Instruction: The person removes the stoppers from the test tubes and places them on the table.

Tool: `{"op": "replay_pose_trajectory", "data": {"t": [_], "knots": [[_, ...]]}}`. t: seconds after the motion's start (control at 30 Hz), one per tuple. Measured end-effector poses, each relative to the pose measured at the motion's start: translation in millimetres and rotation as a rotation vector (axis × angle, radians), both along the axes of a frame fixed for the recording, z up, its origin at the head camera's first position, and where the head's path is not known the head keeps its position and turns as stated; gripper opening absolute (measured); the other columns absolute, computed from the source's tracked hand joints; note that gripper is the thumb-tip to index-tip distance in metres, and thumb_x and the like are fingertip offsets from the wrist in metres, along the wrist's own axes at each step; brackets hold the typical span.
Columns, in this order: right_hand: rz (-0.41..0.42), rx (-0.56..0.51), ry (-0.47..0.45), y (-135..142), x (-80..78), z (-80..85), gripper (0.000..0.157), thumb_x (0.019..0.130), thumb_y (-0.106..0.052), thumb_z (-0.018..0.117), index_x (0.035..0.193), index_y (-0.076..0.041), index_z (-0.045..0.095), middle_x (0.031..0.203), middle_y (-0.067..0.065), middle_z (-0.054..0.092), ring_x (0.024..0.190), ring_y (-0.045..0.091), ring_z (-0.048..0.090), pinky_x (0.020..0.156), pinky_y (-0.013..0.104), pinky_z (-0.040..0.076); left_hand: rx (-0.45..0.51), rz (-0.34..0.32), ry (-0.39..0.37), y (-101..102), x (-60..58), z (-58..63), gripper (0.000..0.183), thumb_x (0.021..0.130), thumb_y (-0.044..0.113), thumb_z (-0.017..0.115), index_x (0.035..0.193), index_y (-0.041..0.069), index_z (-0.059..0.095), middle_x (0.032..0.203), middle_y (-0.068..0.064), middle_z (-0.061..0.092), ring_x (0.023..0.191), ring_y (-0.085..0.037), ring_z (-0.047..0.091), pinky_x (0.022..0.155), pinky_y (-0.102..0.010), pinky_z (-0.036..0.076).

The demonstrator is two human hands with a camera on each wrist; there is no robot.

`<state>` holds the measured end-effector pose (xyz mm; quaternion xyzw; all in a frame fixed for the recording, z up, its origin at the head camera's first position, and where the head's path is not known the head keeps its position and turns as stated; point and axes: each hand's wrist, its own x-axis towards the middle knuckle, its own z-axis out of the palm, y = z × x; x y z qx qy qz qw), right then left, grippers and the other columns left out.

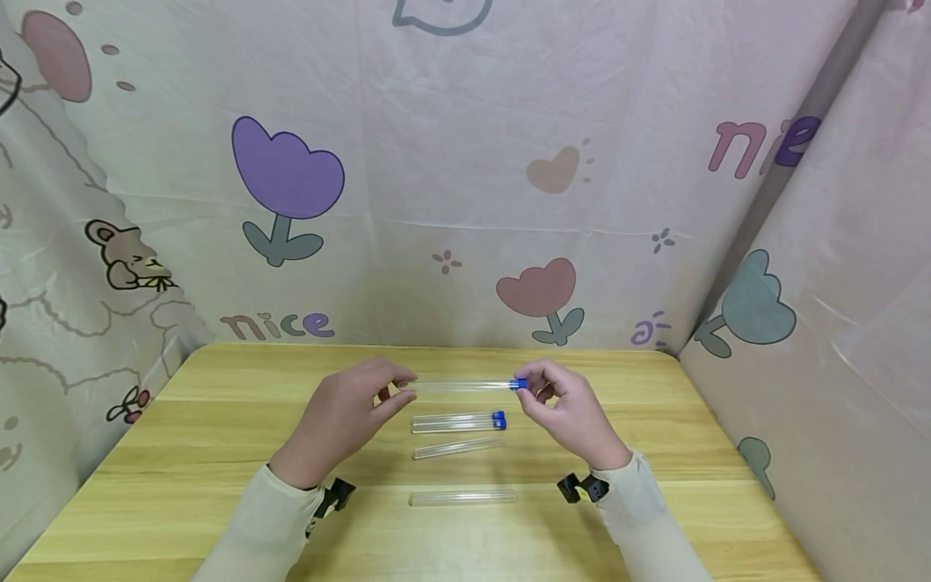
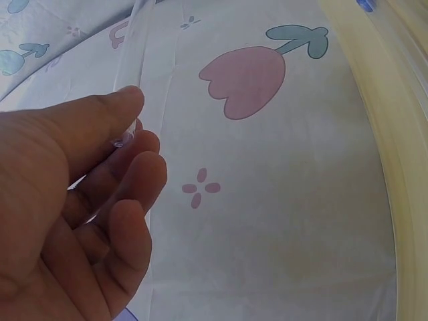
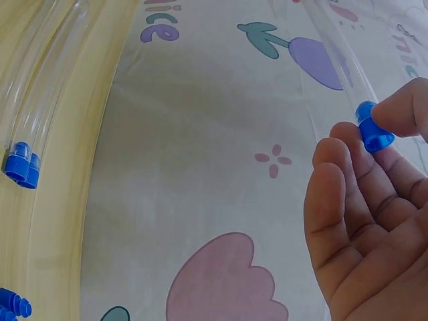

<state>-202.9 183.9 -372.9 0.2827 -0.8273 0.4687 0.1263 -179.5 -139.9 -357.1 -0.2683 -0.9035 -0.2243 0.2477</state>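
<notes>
Both hands hold a clear test tube [image 1: 465,385] level above the table. My left hand [image 1: 349,416] pinches its rounded end between thumb and fingertips; in the left wrist view that end [image 2: 123,142] shows just past the thumb. At the other end, my right hand [image 1: 575,408] pinches the blue cap [image 3: 374,127], which sits in the tube's mouth. Nearer to me lie capped test tubes [image 1: 454,423], side by side with their blue caps to the right. Below them is a slightly slanted uncapped tube [image 1: 458,448], then another uncapped tube [image 1: 461,498].
The wooden table [image 1: 182,485] ends at a printed curtain [image 1: 436,242] behind and at the sides. More blue caps [image 3: 13,304] show at the lower left corner of the right wrist view. Each wrist wears a small black camera [image 1: 582,488].
</notes>
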Motion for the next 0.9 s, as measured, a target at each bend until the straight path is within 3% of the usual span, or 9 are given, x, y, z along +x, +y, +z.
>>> {"op": "replay_pose_trajectory", "data": {"t": [0.13, 0.37, 0.6, 0.9], "knots": [[0.005, 0.007, 0.011, -0.3, 0.1, 0.2, 0.018, 0.096, -0.001, 0.071, 0.108, -0.014, 0.071, 0.088, -0.004, 0.068, 0.076, 0.013, 0.063, 0.071, 0.028, 0.056, -0.004, 0.004, 0.005, 0.1, 0.2, -0.2, 0.021, 0.09, 0.026, 0.083, 0.109, 0.017, 0.077, 0.1, 0.008, 0.073, 0.073, -0.002, 0.059, 0.061, -0.022, 0.051], [0.011, 0.016, 0.019, 0.3, -1.2, -1.4, 0.017, 0.096, -0.001, 0.071, 0.107, -0.015, 0.071, 0.089, 0.007, 0.07, 0.076, 0.013, 0.063, 0.071, 0.028, 0.056, -0.002, -0.006, 0.013, 0.3, -0.7, -1.3, 0.02, 0.09, 0.026, 0.083, 0.107, 0.017, 0.078, 0.1, 0.009, 0.073, 0.072, -0.001, 0.058, 0.061, -0.021, 0.05], [0.002, 0.028, 0.021, -0.1, -0.3, -0.1, 0.017, 0.096, -0.002, 0.071, 0.106, -0.015, 0.071, 0.088, -0.005, 0.068, 0.076, 0.012, 0.063, 0.072, 0.029, 0.056, -0.001, -0.021, 0.029, 0.0, -2.1, -2.4, 0.02, 0.091, 0.027, 0.082, 0.107, 0.017, 0.077, 0.1, 0.009, 0.073, 0.072, 0.0, 0.058, 0.061, -0.021, 0.05], [-0.015, 0.045, 0.011, -0.9, 0.3, -0.5, 0.013, 0.097, -0.004, 0.071, 0.105, -0.014, 0.071, 0.087, -0.006, 0.066, 0.076, 0.011, 0.062, 0.072, 0.028, 0.056, -0.002, -0.018, 0.021, 0.0, -1.5, -3.5, 0.019, 0.09, 0.025, 0.083, 0.107, 0.018, 0.077, 0.099, 0.008, 0.073, 0.071, 0.0, 0.057, 0.059, -0.02, 0.049]]}}
